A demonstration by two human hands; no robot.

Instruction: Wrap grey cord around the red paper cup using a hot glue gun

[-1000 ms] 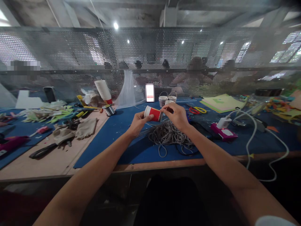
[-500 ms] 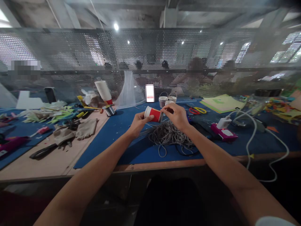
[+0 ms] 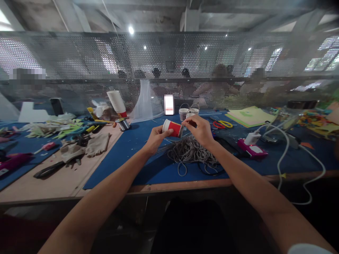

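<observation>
Cup point(image 3: 173, 129) in mid-air beside the heaped cord point(image 3: 189, 150)

A perforated screen point(image 3: 169, 56) runs the whole width of the view, with people point(image 3: 186, 72) dimly visible through it. In front of it stretches the counter point(image 3: 60, 185), whose pinkish top shows at the left. A blue mat point(image 3: 122, 146) covers much of the rest and carries the cord, grey and loosely tangled, near the front. Farther back on the right lie sheets of paper point(image 3: 246, 116); on the left, pale gloves point(image 3: 97, 144) lie flat.

A leaning stack of cups point(image 3: 116, 100) stands back on the left, just behind a spool point(image 3: 123, 124). A phone point(image 3: 168, 104) stands upright at the back of the mat, near two small buckets point(image 3: 183, 114). Scissors point(image 3: 222, 124) with red and yellow handles lie beyond the right hand point(image 3: 201, 130), while a magenta box point(image 3: 253, 149) sits farther right.

The left hand point(image 3: 156, 138) has its grip closed around the cup — red and white, tipped on its side, rim toward the left. The right hand's thumb and forefinger meet at the cup's other end; whether that grip is closed on anything — I cannot tell.
</observation>
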